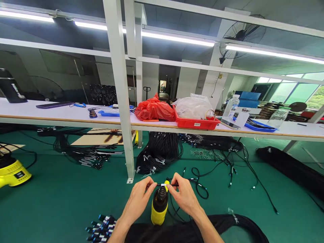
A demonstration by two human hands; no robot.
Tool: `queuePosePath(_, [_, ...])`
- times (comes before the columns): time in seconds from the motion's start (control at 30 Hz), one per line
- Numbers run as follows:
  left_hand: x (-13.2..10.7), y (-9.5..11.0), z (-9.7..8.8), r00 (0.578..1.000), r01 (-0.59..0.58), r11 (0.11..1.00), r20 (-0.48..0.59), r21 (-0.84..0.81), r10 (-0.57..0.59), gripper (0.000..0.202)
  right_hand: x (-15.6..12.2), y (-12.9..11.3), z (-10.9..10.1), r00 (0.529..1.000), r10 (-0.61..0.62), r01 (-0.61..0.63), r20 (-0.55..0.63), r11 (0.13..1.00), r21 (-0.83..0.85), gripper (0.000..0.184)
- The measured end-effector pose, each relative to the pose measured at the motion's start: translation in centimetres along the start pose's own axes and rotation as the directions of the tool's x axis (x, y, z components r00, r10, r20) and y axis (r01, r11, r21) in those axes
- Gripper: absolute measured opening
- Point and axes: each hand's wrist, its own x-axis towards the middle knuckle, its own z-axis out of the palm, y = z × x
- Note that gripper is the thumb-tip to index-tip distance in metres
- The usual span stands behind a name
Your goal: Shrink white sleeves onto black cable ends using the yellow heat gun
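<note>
A thin black cable (174, 185) with a short white sleeve (163, 184) stretches level between my two hands. My left hand (138, 199) pinches it on the left of the sleeve, thumb against forefinger. On the other side, my right hand (186, 196) pinches it close to the sleeve. Directly below the sleeve is the dark nozzle of a yellow and black heat gun (159, 212), standing upright with its tip pointing up. Whether sleeve and nozzle touch, I cannot tell. Beneath my forearms lies a thick bundle of black cables (162, 233).
Cable ends with blue tips (101, 229) lie at lower left. Another yellow heat gun (17, 173) rests far left. Loose cables (202, 189) and tied bundles (162, 152) lie on the green mat (63, 199). A raised shelf (157, 125) carries a red bin (197, 124) and a red bag (154, 108).
</note>
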Motion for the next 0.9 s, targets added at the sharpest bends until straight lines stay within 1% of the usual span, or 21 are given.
queuePosePath(0.13, [0.03,-0.01,-0.03,1.000,-0.024,1.000,-0.005,-0.020,0.023,0.037,0.09,0.07,0.02,1.000,0.002,-0.002,-0.001,1.000,-0.012,0.020])
queuePosePath(0.4, [0.16,-0.48,0.18,0.999,-0.033,0.999,-0.017,-0.039,0.033,0.030,0.09,0.57,0.39,1.000,-0.006,0.005,-0.020,1.000,-0.020,0.017])
queuePosePath(0.57, [0.31,-0.64,0.13,0.999,-0.041,0.996,0.004,-0.078,0.041,0.024,-0.17,0.66,0.21,1.000,-0.002,0.002,-0.009,1.000,0.002,0.013])
queuePosePath(0.67, [0.34,-0.50,0.01,0.999,-0.040,0.995,0.006,-0.088,0.041,0.023,-0.19,0.67,-0.07,0.999,-0.029,0.028,0.015,0.999,0.016,0.018])
queuePosePath(0.73, [0.28,-0.37,-0.04,1.000,-0.019,0.997,-0.001,-0.071,0.019,0.026,-0.14,0.61,-0.25,0.999,-0.042,0.042,0.018,0.999,0.031,0.020])
queuePosePath(0.83, [0.19,-0.29,0.04,0.999,0.030,1.000,0.010,-0.007,-0.030,0.038,-0.11,0.46,-0.40,0.999,-0.053,0.052,0.008,0.997,0.057,0.019])
queuePosePath(0.9, [0.23,-0.37,0.20,0.999,0.034,0.999,0.016,0.031,-0.034,0.045,-0.13,0.41,-0.39,0.998,-0.055,0.054,0.005,0.996,0.074,0.018])
